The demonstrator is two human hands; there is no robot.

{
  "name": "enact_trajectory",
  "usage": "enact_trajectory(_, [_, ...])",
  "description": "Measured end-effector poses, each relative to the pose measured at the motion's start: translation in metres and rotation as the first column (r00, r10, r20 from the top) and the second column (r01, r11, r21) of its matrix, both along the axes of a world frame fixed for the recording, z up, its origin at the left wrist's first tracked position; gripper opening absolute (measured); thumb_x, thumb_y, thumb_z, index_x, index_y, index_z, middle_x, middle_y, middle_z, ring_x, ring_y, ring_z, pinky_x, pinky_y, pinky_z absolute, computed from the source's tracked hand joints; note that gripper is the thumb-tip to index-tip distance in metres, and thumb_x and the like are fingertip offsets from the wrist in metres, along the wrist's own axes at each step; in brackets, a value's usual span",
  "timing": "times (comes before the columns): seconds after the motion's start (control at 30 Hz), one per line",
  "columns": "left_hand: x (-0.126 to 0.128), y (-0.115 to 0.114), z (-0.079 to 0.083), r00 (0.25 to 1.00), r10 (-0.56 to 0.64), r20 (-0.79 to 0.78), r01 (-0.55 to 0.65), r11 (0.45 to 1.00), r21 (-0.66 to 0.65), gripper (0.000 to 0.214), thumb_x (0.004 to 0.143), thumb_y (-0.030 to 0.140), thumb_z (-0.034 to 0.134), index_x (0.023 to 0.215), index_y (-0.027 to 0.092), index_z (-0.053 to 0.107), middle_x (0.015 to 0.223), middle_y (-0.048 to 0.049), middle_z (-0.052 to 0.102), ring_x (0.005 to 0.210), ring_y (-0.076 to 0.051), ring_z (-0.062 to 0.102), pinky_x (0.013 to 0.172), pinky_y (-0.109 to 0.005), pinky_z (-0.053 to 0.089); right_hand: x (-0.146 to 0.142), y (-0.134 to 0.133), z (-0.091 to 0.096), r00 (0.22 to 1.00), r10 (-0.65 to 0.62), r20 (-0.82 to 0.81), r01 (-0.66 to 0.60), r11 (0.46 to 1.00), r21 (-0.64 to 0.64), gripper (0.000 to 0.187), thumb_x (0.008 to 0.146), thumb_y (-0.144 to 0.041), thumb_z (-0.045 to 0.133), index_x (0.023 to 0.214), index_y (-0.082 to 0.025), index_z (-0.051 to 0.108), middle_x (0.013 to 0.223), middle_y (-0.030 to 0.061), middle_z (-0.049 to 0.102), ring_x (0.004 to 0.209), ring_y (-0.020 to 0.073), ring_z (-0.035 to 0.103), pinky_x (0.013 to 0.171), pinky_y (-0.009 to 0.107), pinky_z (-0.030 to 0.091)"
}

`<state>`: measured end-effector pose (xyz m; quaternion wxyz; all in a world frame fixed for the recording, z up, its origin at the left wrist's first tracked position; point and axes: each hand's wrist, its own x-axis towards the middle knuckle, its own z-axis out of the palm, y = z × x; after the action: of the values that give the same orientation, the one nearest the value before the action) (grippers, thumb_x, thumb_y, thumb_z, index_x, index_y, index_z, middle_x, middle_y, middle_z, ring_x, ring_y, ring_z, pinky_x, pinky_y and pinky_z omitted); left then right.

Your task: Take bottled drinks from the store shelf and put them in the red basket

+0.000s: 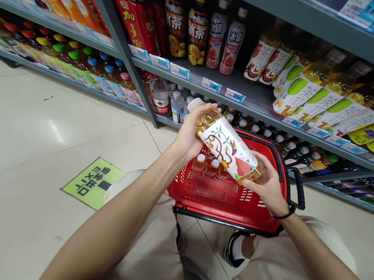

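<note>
A large clear bottle of amber drink (229,146), with a white cap and a white label painted with a branch, bird and mountain, is held tilted between both hands. My left hand (191,133) wraps round its neck end at the upper left. My right hand (268,185), with a black band at the wrist, grips its base at the lower right. Just below the bottle is a red shopping basket (210,202) with black handles. Several smaller amber bottles (211,167) with pale caps lie in the basket, partly hidden by the held bottle.
Grey shelving (256,101) runs diagonally ahead, stocked with tea bottles (308,87), iced tea bottles (198,29) and red cans (137,22). Lower left stand juice bottles (80,64) with coloured caps. A green floor sign (93,181) lies on the tiles beside my knee.
</note>
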<state>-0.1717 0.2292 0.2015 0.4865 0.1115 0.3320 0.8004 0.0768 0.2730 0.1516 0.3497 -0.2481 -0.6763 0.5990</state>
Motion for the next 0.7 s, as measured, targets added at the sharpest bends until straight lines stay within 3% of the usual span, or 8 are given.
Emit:
enact_trajectory(0.13, [0.0012, -0.0024, 0.0033, 1.0, -0.025, 0.014, 0.025, 0.999, 0.033, 0.03, 0.075, 0.038, 0.08, 0.095, 0.017, 0.074, 0.106, -0.0071, 0.075, 0.098, -0.022, 0.069, 0.093, -0.035, 0.052, 0.0005, -0.0002, -0.0056, 0.999, -0.045, -0.007, 0.043, 0.987, -0.154, 0.072, 0.07, -0.038, 0.093, 0.133, -0.022, 0.065, 0.137, 0.0121, 0.067, 0.126, 0.0307, 0.065, 0.111, 0.051, 0.053])
enact_trajectory(0.27, [0.002, -0.0044, 0.0061, 1.0, 0.0, -0.019, 0.001, 0.997, 0.073, 0.026, 0.076, 0.035, 0.079, 0.092, 0.016, 0.074, 0.108, -0.0081, 0.074, 0.102, -0.023, 0.069, 0.098, -0.037, 0.052, -0.0009, -0.0034, -0.0096, 0.999, -0.046, -0.028, 0.033, 0.927, -0.374, 0.069, 0.075, -0.059, 0.083, 0.132, -0.022, 0.067, 0.132, 0.0132, 0.07, 0.117, 0.0331, 0.07, 0.101, 0.056, 0.059])
enact_trajectory(0.4, [0.0016, -0.0044, 0.0051, 1.0, 0.02, -0.022, -0.019, 0.999, 0.043, 0.026, 0.075, 0.035, 0.079, 0.092, 0.015, 0.074, 0.107, -0.0082, 0.074, 0.103, -0.024, 0.069, 0.099, -0.038, 0.053, -0.0041, -0.0071, -0.0082, 0.999, -0.041, -0.015, 0.031, 0.907, -0.421, 0.069, 0.078, -0.062, 0.079, 0.135, -0.025, 0.067, 0.132, 0.0113, 0.071, 0.112, 0.0327, 0.072, 0.092, 0.054, 0.063])
enact_trajectory(0.7, [0.0017, -0.0061, 0.0063, 0.999, 0.039, -0.026, -0.038, 0.999, 0.033, 0.027, 0.075, 0.035, 0.079, 0.093, 0.016, 0.075, 0.109, -0.0085, 0.075, 0.104, -0.025, 0.069, 0.101, -0.041, 0.053, -0.0064, -0.0069, -0.006, 0.999, 0.051, -0.016, -0.052, 0.861, -0.506, 0.062, 0.089, -0.069, 0.065, 0.135, -0.027, 0.068, 0.136, 0.0105, 0.07, 0.118, 0.0356, 0.07, 0.093, 0.059, 0.062])
